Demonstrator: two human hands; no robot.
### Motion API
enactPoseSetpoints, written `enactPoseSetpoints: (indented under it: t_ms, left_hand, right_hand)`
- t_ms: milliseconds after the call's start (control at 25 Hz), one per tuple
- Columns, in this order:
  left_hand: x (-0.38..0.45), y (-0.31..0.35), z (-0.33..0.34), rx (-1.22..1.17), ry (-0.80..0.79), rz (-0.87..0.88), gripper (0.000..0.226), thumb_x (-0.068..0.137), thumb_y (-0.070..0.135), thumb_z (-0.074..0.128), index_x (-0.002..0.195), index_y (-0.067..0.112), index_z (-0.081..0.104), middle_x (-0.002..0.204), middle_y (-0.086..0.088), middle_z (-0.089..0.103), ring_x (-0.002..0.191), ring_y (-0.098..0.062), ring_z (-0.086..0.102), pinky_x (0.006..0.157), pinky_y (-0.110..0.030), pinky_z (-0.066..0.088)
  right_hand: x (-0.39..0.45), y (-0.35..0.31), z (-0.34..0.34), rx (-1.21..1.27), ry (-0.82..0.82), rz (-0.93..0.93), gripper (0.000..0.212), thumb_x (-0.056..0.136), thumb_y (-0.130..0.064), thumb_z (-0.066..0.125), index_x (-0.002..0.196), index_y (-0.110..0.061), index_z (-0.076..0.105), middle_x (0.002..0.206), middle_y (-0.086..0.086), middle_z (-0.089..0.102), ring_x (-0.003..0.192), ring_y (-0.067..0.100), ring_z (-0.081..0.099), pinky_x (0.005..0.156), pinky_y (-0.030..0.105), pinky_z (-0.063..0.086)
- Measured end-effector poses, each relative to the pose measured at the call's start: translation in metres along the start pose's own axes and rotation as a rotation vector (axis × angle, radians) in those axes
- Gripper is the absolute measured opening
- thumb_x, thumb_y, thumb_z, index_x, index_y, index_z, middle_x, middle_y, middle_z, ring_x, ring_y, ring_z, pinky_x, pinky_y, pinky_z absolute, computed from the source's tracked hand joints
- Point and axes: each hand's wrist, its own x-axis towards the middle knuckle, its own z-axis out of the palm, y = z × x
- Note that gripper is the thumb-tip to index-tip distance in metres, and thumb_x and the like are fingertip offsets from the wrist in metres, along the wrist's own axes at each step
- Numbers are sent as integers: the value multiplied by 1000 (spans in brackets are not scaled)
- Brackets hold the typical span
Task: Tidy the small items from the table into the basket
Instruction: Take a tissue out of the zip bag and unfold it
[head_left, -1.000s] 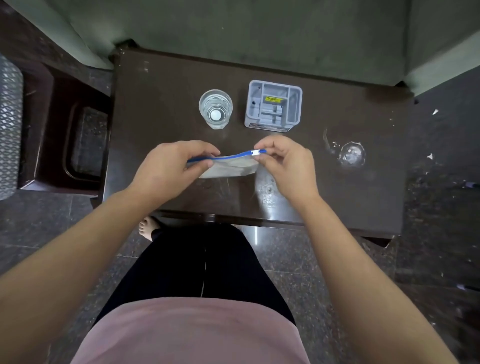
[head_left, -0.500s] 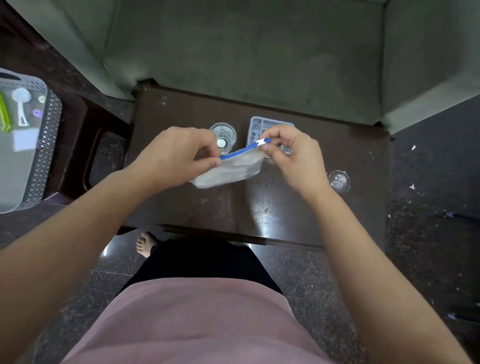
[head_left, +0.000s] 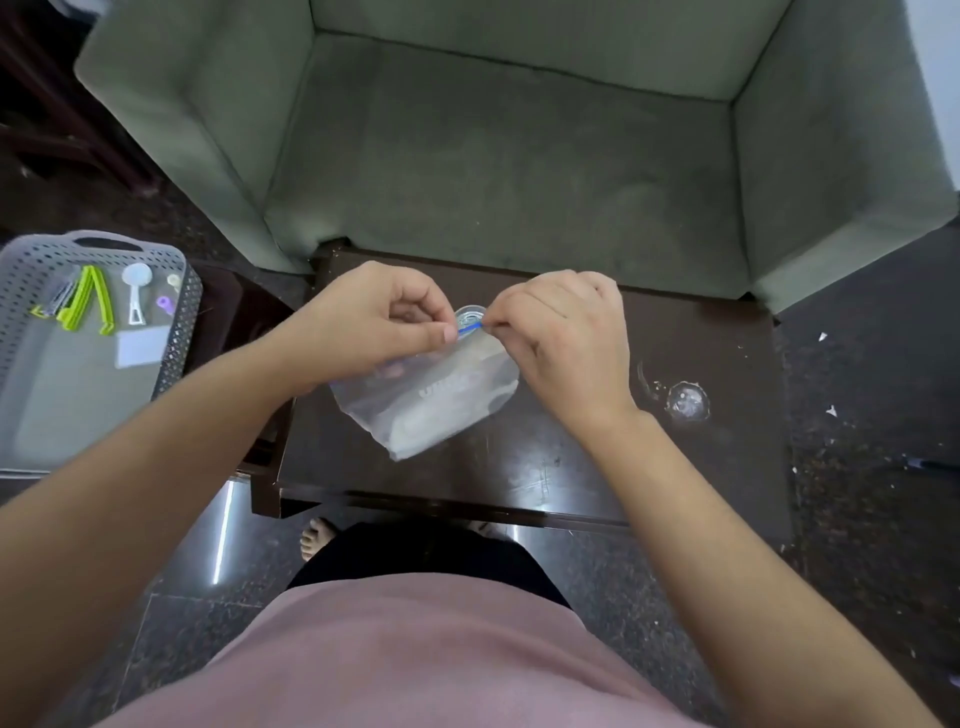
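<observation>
the clear plastic zip bag with a blue seal strip (head_left: 426, 402) carried pale printed lettering on its front, too blurred to read; no other writing could be made out; the left hand (head_left: 371, 325) and the right hand (head_left: 563, 338) were close together above the dark brown wooden table (head_left: 675, 457), each pinching the blue strip at the bag's top edge, so that only a short piece of blue showed between the fingertips; half a second before, the hands had been wider apart with a long run of the strip stretched between them, and the bag had hung smaller and flatter below it; the view had also tipped up, so more of the grey-green upholstered armchair (head_left: 509, 156) showed, and the grey compartment tray seen earlier was now hidden behind the hands; the bag hung from the pinch with its long axis running diagonally, sealed end up toward the hands and bottom corner down toward the person and to the left, above the table; the rim of a clear drinking glass (head_left: 470, 314) peeked between the hands; the grey perforated plastic basket (head_left: 31, 260) stood well to the left, holding green clips (head_left: 85, 301) and a white spoon (head_left: 136, 291)
</observation>
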Motion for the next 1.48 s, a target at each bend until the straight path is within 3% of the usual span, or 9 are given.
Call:
enactPoseSetpoints:
  t_ms: [320, 440, 640, 840, 920, 1000, 1120, 1320, 1480]
  left_hand:
    - [-15, 4, -32, -305, -189, -196, 23, 76, 12, 72, 98, 16, 68, 78, 2, 73, 69, -7, 69, 58, -21, 55]
    - [-15, -2, -38, -346, -114, -192, 22, 79, 5, 70, 96, 19, 68, 68, 5, 70, 61, -3, 65, 53, -16, 49]
    - [-15, -18, -41, 387, 348, 299, 23, 79, -1, 50, 81, 22, 56, 80, 1, 56, 65, -11, 52, 62, -26, 41]
    - [-16, -31, -39, 734, 412, 419, 32, 69, -15, 56, 78, 13, 69, 108, -5, 69, 89, -29, 66, 70, -35, 50]
    - [-10, -36, -32, 752, 407, 442, 41, 66, -17, 55, 92, 9, 74, 106, -8, 72, 92, -30, 69, 74, -39, 54]
    - [-8, -36, -26, 728, 394, 435, 45, 67, -13, 48, 99, 6, 72, 105, -10, 72, 93, -32, 68, 76, -42, 56]
    - [-8, -31, -21, 704, 391, 451, 49, 65, -14, 45, 101, 6, 71, 102, -11, 72, 91, -33, 67, 70, -46, 56]
    - [-9, -20, -25, 744, 397, 477, 46, 57, -16, 43, 88, 3, 71, 86, -14, 72, 78, -35, 67, 62, -45, 57]
    - [-17, -22, -35, 724, 447, 496, 50, 54, -16, 43, 86, 8, 73, 87, -7, 74, 74, -29, 68, 59, -36, 57]
  right_hand:
    - [18, -26, -13, 50, -21, -46, 22, 73, 7, 73, 71, -15, 68, 83, -8, 75, 97, 16, 71, 81, 28, 38]
    - [17, -30, -13, 94, 5, -86, 20, 80, 7, 64, 71, -11, 66, 92, -5, 76, 103, 20, 69, 83, 30, 43]
    - [-1, -28, -21, -45, -95, -321, 25, 73, 12, 68, 76, -12, 69, 75, -1, 71, 100, 20, 69, 95, 37, 44]
    - [-6, -33, -28, -144, -187, -462, 17, 77, 1, 64, 77, -15, 70, 70, -2, 70, 94, 18, 69, 99, 42, 41]
    - [-3, -38, -30, -169, -294, -438, 11, 77, -11, 60, 73, -16, 69, 65, -2, 68, 89, 19, 70, 93, 40, 42]
    - [5, -47, -28, -206, -402, -350, 15, 76, -18, 53, 68, -17, 67, 58, -3, 65, 70, 21, 69, 68, 33, 42]
    - [33, -67, -19, -291, -541, -215, 16, 53, -6, 70, 65, -14, 64, 53, -1, 61, 44, 22, 58, 45, 23, 19]
    - [69, -85, 10, -419, -830, -143, 48, 73, 13, 49, 119, -1, 53, 104, 8, 62, 95, 25, 62, 46, 25, 25]
    - [75, -91, 27, -475, -899, -205, 65, 64, 15, 30, 123, -2, 50, 75, 2, 44, 83, 21, 58, 42, 25, 20]
